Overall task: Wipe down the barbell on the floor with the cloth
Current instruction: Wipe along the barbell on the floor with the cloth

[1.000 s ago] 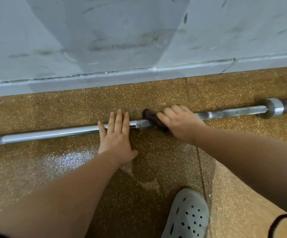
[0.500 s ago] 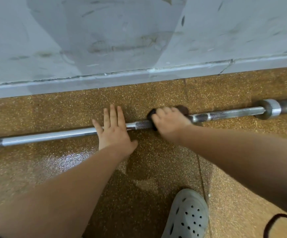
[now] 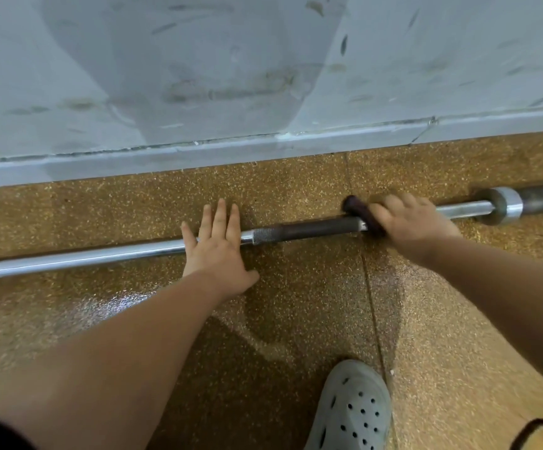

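A long steel barbell (image 3: 101,256) lies on the floor, running left to right near the wall. Its collar (image 3: 505,207) and dark sleeve are at the far right. My left hand (image 3: 216,251) rests flat on the shaft with fingers spread, pressing it down. My right hand (image 3: 409,222) is closed around a dark maroon cloth (image 3: 356,207) wrapped on the shaft, to the right of a dark knurled stretch (image 3: 315,228). Most of the cloth is hidden under my fingers.
A scuffed grey wall with a baseboard (image 3: 263,151) runs just behind the bar. The floor (image 3: 296,303) is speckled brown with a seam. My foot in a grey perforated clog (image 3: 351,410) stands at the bottom centre.
My right hand has slid the cloth to the right along the shaft, uncovering a dark knurled section. My left hand has stayed flat on the bar.
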